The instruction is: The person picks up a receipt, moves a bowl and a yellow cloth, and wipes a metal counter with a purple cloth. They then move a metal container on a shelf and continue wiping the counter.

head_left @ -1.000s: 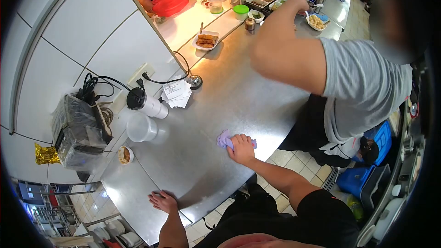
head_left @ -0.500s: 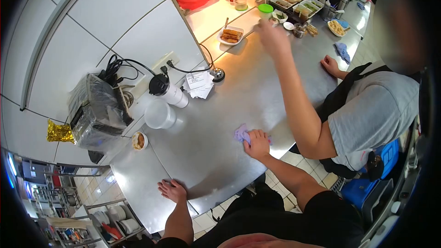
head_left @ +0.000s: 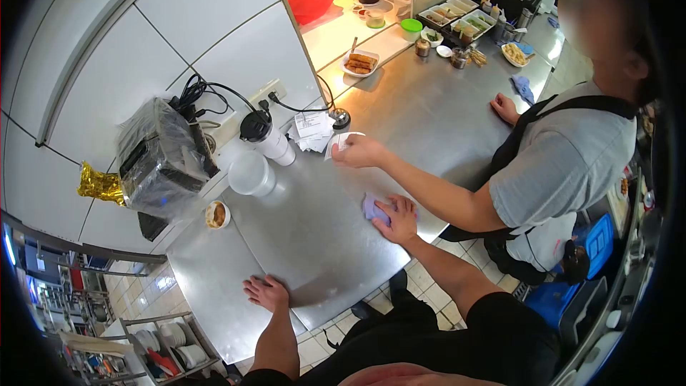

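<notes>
My left hand (head_left: 266, 292) lies flat on the steel counter (head_left: 321, 257) near its front left end, fingers spread and nothing under them that I can see. Closer to the middle of the counter, my right hand (head_left: 397, 219) presses on a crumpled purple cloth (head_left: 373, 207), which shows past the fingers on the left side. Beyond that hand, a co-worker's hand (head_left: 357, 152) holds a white paper slip (head_left: 337, 144) over the counter. A small cup of food (head_left: 217, 215) and a translucent round container (head_left: 251, 175) stand along the wall side.
A lidded cup (head_left: 268, 137), paper slips (head_left: 313, 131) and a call bell (head_left: 341, 117) stand by the wall. Next to them is a plastic-wrapped machine (head_left: 163, 161). A tray of rolls (head_left: 361, 63) sits at the pass. The co-worker (head_left: 564, 150) stands at the right edge.
The co-worker's raised hand has come down from the pass to near the bell and now holds a paper slip. A small jar now shows at the pass. My right hand and cloth have shifted slightly left.
</notes>
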`<state>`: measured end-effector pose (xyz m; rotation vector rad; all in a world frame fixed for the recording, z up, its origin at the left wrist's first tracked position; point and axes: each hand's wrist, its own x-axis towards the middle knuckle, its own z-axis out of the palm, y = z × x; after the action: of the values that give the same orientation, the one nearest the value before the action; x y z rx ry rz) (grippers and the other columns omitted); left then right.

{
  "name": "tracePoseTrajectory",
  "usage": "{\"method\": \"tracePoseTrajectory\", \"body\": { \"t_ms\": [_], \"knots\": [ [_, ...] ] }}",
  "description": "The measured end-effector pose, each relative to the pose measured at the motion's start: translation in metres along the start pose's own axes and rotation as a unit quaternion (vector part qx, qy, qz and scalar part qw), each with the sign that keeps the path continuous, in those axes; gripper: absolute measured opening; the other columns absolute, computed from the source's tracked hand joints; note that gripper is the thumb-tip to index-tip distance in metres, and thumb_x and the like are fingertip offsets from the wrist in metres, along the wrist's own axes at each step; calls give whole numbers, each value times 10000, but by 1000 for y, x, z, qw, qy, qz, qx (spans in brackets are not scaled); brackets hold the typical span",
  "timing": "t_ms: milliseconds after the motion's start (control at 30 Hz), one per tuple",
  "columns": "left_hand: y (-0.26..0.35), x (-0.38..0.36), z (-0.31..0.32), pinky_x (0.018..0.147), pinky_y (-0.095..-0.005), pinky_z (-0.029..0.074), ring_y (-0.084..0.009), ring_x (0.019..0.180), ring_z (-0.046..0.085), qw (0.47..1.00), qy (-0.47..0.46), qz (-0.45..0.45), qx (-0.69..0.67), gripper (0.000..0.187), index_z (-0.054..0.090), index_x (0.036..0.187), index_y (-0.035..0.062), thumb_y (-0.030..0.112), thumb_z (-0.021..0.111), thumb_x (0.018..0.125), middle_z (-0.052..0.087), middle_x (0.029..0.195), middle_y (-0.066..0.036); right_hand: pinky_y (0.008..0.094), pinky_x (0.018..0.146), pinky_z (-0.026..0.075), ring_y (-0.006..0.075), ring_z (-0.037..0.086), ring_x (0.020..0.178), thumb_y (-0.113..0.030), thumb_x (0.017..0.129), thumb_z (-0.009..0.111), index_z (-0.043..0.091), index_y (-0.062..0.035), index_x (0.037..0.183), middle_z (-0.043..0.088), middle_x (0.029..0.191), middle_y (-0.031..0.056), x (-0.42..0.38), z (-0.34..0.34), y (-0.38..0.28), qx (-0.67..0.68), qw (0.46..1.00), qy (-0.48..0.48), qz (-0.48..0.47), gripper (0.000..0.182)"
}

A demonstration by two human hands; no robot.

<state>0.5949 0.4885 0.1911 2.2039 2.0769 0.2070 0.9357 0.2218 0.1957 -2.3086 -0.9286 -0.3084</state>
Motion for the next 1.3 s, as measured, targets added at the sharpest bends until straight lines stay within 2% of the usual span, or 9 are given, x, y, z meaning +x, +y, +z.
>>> {"method": "tracePoseTrajectory", "body": {
  "t_ms": [167,267,433,500,600,700,733,867,1300],
  "knots": [
    [1,-1,-4,1239,-572,132,-402,1536,181,1000,-10,-2,12,659,352,1547,76,460,442,1018,226,1669,-170,518,963,387,339,528,1055,-388,787,723,723,-184,1109,583,1100,91,-17,4,-19,19,997,-44,68,382],
    [2,-1,-5,1238,-569,134,-403,1536,177,1000,-9,0,6,660,348,1550,75,459,432,1020,221,1670,-177,511,953,384,333,527,1057,-346,772,704,722,-154,1024,591,1026,101,-30,-1,-52,6,997,-51,64,317],
    [1,-3,-9,1232,-581,136,-412,1535,174,1000,-16,3,-6,667,343,1550,62,460,424,1021,210,1670,-194,512,973,356,348,501,1098,-342,770,718,682,-113,1025,578,1057,114,-48,-11,-82,22,996,-19,85,344],
    [2,-1,-11,1227,-594,134,-421,1533,167,1000,-22,9,-4,673,342,1548,54,464,423,1019,208,1669,-198,515,965,356,354,496,1107,-322,776,714,669,-101,1037,567,1081,125,-46,-6,-83,13,991,29,127,345],
    [-1,-2,-11,1221,-610,133,-431,1531,162,1000,-29,12,2,683,344,1544,47,471,424,1015,209,1667,-202,543,1005,356,367,484,1139,-266,774,692,646,-93,1090,539,1152,151,-46,0,-80,-18,988,-48,148,363],
    [-5,1,-7,1222,-608,134,-423,1532,162,1000,-20,14,1,685,352,1542,49,474,428,1009,216,1665,-194,570,1065,344,377,476,1171,-210,765,667,611,-89,1163,521,1206,161,-49,-5,-80,-55,991,-90,86,420],
    [-5,1,-5,1223,-607,132,-422,1533,160,1000,-14,15,-2,685,355,1541,51,475,430,1008,216,1666,-191,610,1153,277,423,426,1299,-170,764,646,584,-77,1243,489,1339,197,-50,-5,-76,-6,986,-130,106,492],
    [-5,2,-4,1229,-602,124,-410,1538,150,1000,-10,13,-8,681,364,1540,59,475,436,1006,217,1669,-176,624,1216,175,504,262,1463,-102,803,592,504,-42,1401,372,1537,260,-64,-4,-64,-56,986,-62,147,607],
    [-1,2,-8,1232,-594,130,-402,1542,149,1000,-21,4,10,676,359,1547,72,470,439,1007,207,1676,-160,598,1220,202,481,317,1451,-150,840,547,606,-88,1346,438,1518,241,-70,3,-58,-89,988,-30,126,513]
  ]
}}
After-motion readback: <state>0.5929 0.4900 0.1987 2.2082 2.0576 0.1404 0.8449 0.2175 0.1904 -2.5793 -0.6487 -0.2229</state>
